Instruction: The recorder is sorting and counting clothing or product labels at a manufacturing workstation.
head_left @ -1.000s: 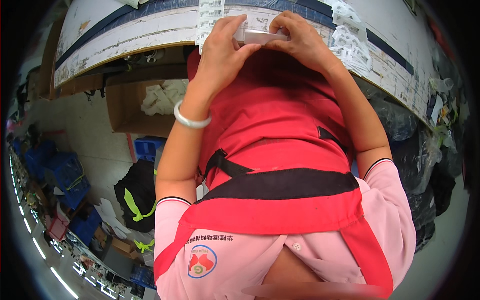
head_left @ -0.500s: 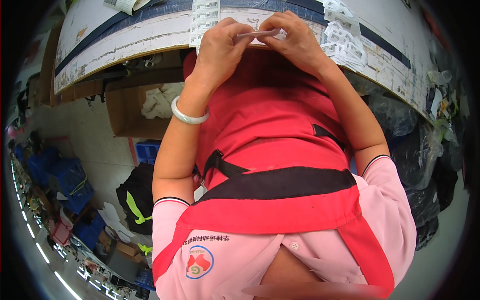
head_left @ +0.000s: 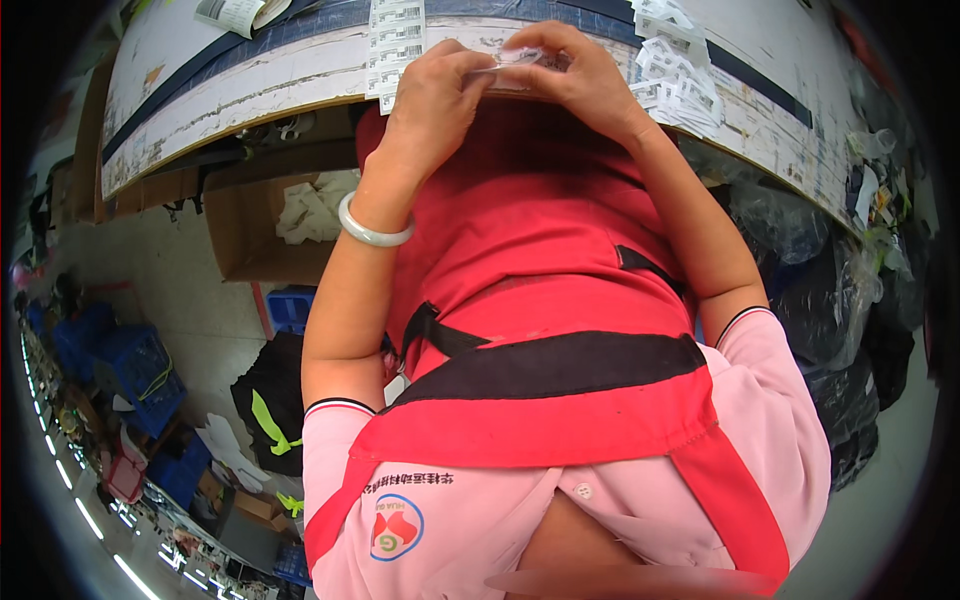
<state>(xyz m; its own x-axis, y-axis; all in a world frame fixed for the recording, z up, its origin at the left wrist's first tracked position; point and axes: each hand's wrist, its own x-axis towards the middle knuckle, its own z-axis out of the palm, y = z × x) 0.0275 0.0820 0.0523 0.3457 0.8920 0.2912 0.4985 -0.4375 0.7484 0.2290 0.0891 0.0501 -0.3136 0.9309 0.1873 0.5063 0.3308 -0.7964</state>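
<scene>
Counter (head_left: 250,95): we see a pale, scuffed top crossed by a dark blue band (head_left: 760,84);
White slip (head_left: 518,60): a small, thin piece held up at the counter's near edge, between two bare hands; its full outline is too small for us to tell;
Left hand (head_left: 437,100): over the counter's near edge, its grip clenched on one end of the slip, thumb against fingers; a pale bangle (head_left: 376,222) rings the wrist, off that edge;
Right hand (head_left: 590,85): also over the counter's near edge, its grip grasping the slip's other end, index finger arched above the thumb;
Label strip (head_left: 396,50): white with dark print, flat on the counter, beside the left hand;
Label pile (head_left: 680,85): white pieces heaped loosely on the counter's right part, near the right hand;
Curled paper (head_left: 243,15): on the counter's far left;
Carton (head_left: 230,225): brown, below the counter's left part; crumpled off-white material (head_left: 315,208) lies inside;
Apron (head_left: 540,220): red, up against the counter's near edge
</scene>
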